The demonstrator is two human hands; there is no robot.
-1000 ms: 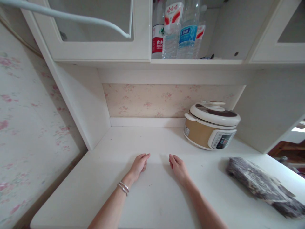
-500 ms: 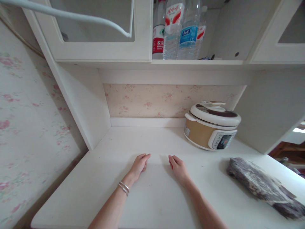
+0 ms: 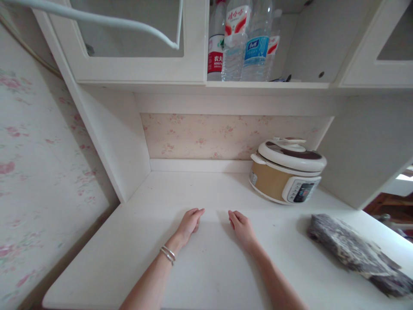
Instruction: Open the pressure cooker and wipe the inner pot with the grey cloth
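Note:
My left hand point(image 3: 190, 221) rests in a loose fist on the white countertop point(image 3: 206, 267), with two silvery bangles point(image 3: 167, 255) round its wrist. Facing it a short way to the right, my right hand point(image 3: 239, 224) is curled closed too, thumb on top. Nothing shows in either hand, and a gap of bare countertop separates them. To the right of my right hand lies a folded grey-and-cream patterned cloth point(image 3: 355, 249). Behind that hand, to the right, stands a gold-and-white electric cooker point(image 3: 274, 181) with its lid on.
Overhead, an open cabinet shelf point(image 3: 306, 85) holds several plastic bottles, one with a blue label point(image 3: 256, 51). A framed cabinet door point(image 3: 138, 69) hangs at upper left, crossed by a pale cable point(image 3: 129, 26). Side panels point(image 3: 112, 129) and flowered wallpaper point(image 3: 200, 137) bound the counter.
Both hands keep the same closed pose and place. Only a very slight shift of the whole view shows.

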